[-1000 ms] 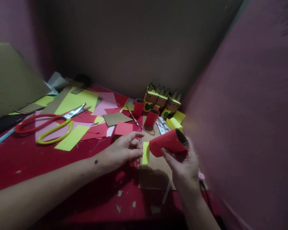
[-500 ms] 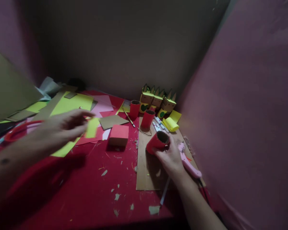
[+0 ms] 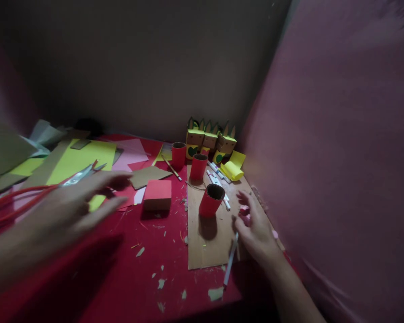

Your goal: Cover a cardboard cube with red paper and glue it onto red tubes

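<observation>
My left hand [image 3: 96,195] hovers over the left side of the table, fingers and thumb apart. Yellow paper [image 3: 96,203] shows through the gap; I cannot tell whether any small piece is in the palm. My right hand [image 3: 256,224] is over a pink glue gun [image 3: 244,211], its fingers curved but apart around it, hiding most of the gun. Left of that hand, a red cardboard tube [image 3: 209,206] stands on a cardboard sheet [image 3: 200,251], touched by neither hand. A red-topped box [image 3: 157,195] lies between the hands.
Two more red tubes [image 3: 198,168] stand farther back, near several cardboard figures [image 3: 208,139]. White markers [image 3: 218,179] and yellow paper [image 3: 234,170] lie alongside. Red-handled scissors [image 3: 70,179] are beside my left hand. Paper scraps [image 3: 161,283] litter the red tabletop [image 3: 121,278]; walls stand behind and right.
My right hand has let go of the nearest red tube and moved right, over the glue gun. The yellow paper piece at my left fingertips no longer shows there. The view has shifted slightly.
</observation>
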`<state>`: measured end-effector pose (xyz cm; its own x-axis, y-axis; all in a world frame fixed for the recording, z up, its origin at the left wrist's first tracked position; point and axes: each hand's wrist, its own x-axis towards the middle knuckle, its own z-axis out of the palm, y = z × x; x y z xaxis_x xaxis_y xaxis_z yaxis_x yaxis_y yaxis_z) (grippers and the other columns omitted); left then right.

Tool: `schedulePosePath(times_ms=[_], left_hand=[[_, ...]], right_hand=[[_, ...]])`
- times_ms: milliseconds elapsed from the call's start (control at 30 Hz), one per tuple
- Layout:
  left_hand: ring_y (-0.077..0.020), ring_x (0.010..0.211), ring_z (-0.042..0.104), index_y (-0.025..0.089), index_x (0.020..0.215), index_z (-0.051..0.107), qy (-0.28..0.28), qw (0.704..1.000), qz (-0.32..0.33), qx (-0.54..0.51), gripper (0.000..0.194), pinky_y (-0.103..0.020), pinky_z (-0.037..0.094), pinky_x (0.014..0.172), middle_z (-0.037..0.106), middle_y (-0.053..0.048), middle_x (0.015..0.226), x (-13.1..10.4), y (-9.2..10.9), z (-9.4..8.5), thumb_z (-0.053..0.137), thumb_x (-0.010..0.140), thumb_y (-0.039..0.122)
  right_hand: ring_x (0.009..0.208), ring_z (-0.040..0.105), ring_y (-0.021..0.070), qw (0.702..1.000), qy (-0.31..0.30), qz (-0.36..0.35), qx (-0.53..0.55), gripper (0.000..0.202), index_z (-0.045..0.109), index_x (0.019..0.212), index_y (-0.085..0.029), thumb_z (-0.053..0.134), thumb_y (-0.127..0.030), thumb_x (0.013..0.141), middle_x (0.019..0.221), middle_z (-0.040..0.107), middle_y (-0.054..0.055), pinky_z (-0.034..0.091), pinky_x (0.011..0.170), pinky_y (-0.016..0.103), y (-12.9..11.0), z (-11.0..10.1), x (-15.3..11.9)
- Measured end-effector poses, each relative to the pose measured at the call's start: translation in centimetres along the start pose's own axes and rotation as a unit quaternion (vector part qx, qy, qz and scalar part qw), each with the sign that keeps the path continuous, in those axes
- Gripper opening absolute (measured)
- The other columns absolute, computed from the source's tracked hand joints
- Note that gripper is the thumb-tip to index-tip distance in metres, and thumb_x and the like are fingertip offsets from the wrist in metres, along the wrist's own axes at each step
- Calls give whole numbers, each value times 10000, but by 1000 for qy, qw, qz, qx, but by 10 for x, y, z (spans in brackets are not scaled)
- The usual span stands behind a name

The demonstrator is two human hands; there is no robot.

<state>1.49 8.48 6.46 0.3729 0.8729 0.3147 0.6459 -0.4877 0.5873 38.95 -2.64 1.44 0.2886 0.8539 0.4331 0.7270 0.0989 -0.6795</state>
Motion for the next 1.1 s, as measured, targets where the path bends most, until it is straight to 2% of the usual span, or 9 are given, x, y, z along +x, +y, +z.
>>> schedulePosePath(times_ms=[67, 133, 267, 400, 533, 667, 833, 967, 1100], left_hand=[[-322, 1134, 720, 377, 1404, 573, -109, 989, 39, -94, 482, -476, 587, 931, 744, -37, 1285, 4, 29, 34, 616, 962, 564], [-356, 1294, 668, 374, 1512, 469, -145, 971, 49, -185, 656, -527, 584, 1032, 672, -86, 1441, 11, 53, 70, 681, 919, 558], [-419, 1404, 580, 289, 1521, 418, -161, 930, 6, -330, 905, -546, 609, 1011, 526, -188, 1570, 34, 79, 133, 841, 730, 407], [-404, 1322, 634, 238, 1479, 452, -154, 914, 2, -377, 967, -573, 553, 1084, 622, -175, 1451, 55, 89, 168, 906, 627, 296], [-392, 1255, 650, 231, 1280, 606, -108, 927, 3, -359, 693, -579, 507, 1115, 705, -105, 1259, 60, 89, 181, 866, 637, 246], [-360, 1172, 671, 231, 1265, 601, -95, 931, 8, -353, 634, -568, 501, 1087, 723, -80, 1175, 57, 86, 180, 814, 669, 254], [-326, 1126, 685, 216, 1271, 588, -106, 927, 25, -358, 602, -530, 531, 1036, 714, -80, 1187, 54, 83, 176, 792, 710, 294], [-342, 1154, 668, 219, 1284, 587, -106, 928, 36, -356, 610, -561, 507, 1063, 709, -93, 1206, 53, 79, 179, 788, 712, 277], [-357, 1168, 663, 226, 1312, 588, -102, 928, 44, -355, 622, -585, 506, 1063, 706, -102, 1217, 53, 76, 185, 771, 723, 305]], right_hand=[[1247, 654, 368, 994, 39, -28, -100, 612, 523, 1496, -149, 528, -230, 889, 1403, 653, 223, 573, 1020, 571, 16, -19, -11], [1236, 638, 388, 975, 41, -51, -211, 646, 504, 1527, -130, 513, -202, 885, 1398, 657, 229, 544, 1042, 603, 31, -34, -21], [990, 674, 358, 943, -43, -4, -330, 688, 501, 1533, -88, 493, -122, 847, 1127, 731, 199, 586, 883, 543, 47, -40, -29], [980, 665, 333, 945, -29, 6, -325, 688, 548, 1491, -88, 486, -90, 806, 1050, 710, 162, 590, 880, 477, 52, -29, -24], [946, 680, 331, 961, -1, 21, -276, 670, 622, 1418, -106, 499, -123, 760, 1045, 677, 155, 589, 811, 456, 54, -27, -22], [855, 692, 280, 996, 39, 67, -39, 316, 743, 1118, -192, 609, -262, 841, 969, 705, 102, 578, 766, 400, 44, -39, -25], [643, 623, 185, 973, 16, 110, 201, 257, 748, 1023, -212, 706, -452, 944, 846, 731, 51, 511, 571, 299, 9, -52, -31], [678, 645, 211, 983, 22, 47, 177, 254, 783, 1107, -239, 748, -435, 948, 882, 744, 65, 519, 562, 310, -13, -55, -33], [648, 643, 219, 987, 0, -1, 163, 321, 763, 1278, -305, 723, -381, 968, 917, 735, 49, 526, 521, 322, -17, -57, -33]])
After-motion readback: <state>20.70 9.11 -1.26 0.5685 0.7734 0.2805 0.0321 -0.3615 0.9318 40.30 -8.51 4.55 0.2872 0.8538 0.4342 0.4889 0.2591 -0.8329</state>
